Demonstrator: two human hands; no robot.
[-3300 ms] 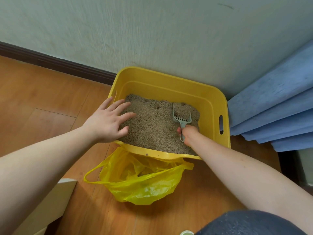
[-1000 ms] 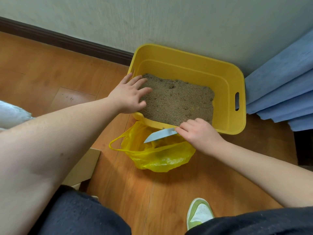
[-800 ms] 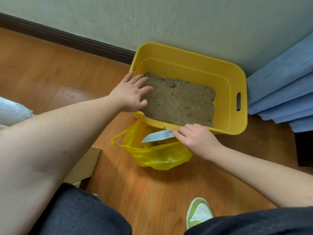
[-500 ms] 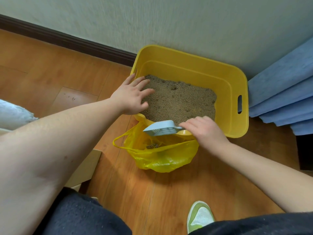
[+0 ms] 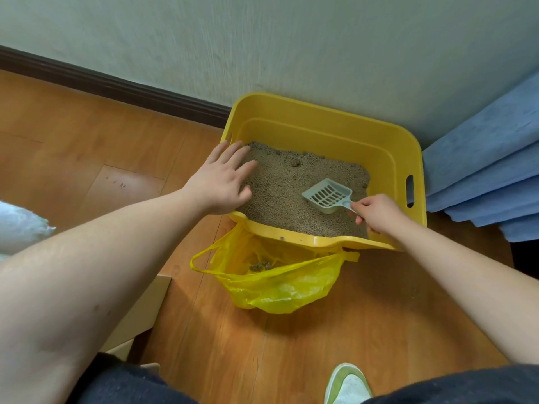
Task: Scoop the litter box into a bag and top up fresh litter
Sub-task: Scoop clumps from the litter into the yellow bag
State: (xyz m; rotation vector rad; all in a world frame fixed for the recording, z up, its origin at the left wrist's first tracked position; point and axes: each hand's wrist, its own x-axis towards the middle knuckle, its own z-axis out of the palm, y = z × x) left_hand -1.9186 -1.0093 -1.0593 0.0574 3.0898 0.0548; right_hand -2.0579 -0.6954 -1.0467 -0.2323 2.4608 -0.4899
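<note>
A yellow litter box stands against the wall, part filled with grey-brown litter. My left hand rests flat on the box's left near corner, fingers spread over the litter. My right hand pinches the handle of a pale slotted scoop, whose empty head lies on the litter at the right. A small clump sits on the litter at the back. An open yellow plastic bag lies on the floor in front of the box, with dark clumps inside.
Blue curtain folds hang right of the box. A dark skirting board runs along the wall. A pale board edge and a white sack lie at the left. My green-white shoe is on the wooden floor.
My right hand has carried the scoop from over the bag back into the box and set its head on the litter. The left hand stays on the box's corner.
</note>
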